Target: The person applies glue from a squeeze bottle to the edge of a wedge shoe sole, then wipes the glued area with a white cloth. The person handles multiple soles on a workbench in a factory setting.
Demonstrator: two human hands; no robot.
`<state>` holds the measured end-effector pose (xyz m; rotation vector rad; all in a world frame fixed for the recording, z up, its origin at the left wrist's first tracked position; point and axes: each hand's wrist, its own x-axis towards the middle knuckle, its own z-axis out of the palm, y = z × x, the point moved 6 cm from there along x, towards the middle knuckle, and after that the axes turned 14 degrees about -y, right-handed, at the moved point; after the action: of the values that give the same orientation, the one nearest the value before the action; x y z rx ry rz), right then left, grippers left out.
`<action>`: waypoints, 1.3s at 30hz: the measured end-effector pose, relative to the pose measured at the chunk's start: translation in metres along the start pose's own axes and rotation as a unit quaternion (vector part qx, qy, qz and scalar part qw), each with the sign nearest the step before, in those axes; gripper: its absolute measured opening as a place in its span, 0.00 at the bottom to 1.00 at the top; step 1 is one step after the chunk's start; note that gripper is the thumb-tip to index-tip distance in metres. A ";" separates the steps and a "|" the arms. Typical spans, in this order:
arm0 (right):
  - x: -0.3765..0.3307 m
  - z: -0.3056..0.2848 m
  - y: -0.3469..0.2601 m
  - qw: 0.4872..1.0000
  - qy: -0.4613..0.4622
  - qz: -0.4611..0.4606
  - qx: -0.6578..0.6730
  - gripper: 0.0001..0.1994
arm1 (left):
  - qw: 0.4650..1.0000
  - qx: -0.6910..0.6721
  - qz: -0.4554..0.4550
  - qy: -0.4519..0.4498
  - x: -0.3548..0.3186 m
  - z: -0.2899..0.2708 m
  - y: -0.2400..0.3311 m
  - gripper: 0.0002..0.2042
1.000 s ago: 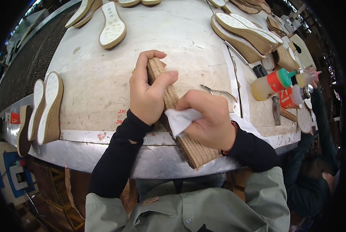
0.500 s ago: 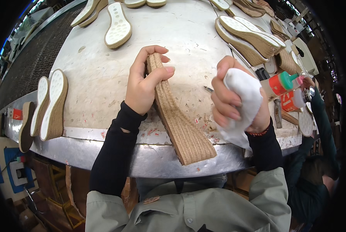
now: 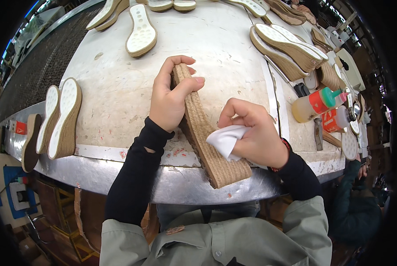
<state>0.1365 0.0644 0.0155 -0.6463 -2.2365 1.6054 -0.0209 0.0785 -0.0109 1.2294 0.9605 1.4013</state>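
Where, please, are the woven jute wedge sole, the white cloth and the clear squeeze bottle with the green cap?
woven jute wedge sole (image 3: 203,133), head view, rope-wrapped side
white cloth (image 3: 225,138), head view, folded middle
clear squeeze bottle with the green cap (image 3: 306,106), head view, body

The sole (image 3: 207,137) has a rough side of woven rope. The cloth (image 3: 225,139) is soft and white. The table (image 3: 118,88) top looks matt and scratched, and its edge is shiny metal. The bottle (image 3: 316,104) is smooth plastic. Both sleeves are black cloth.
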 end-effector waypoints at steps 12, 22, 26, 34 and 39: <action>0.003 0.007 -0.017 0.963 0.052 -0.116 -0.236 0.14 | 0.999 0.042 0.016 0.027 -0.004 0.003 0.000 0.16; 0.001 0.008 -0.016 0.968 0.048 -0.106 -0.222 0.12 | 0.998 0.047 0.030 0.036 -0.005 0.006 -0.001 0.16; 0.003 0.012 -0.020 0.958 0.122 -0.137 -0.221 0.13 | 0.998 0.051 0.032 0.032 -0.006 0.011 0.002 0.16; 0.002 0.010 -0.018 0.958 0.114 -0.133 -0.227 0.13 | 0.998 0.047 0.035 0.031 -0.007 0.013 0.003 0.16; 0.000 0.007 -0.017 0.961 0.061 -0.117 -0.242 0.14 | 0.998 0.050 0.031 0.028 -0.007 0.009 0.002 0.16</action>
<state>0.1298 0.0544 0.0295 -0.5501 -2.5137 0.8857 -0.0127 0.0708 -0.0087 1.3102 1.0502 1.4587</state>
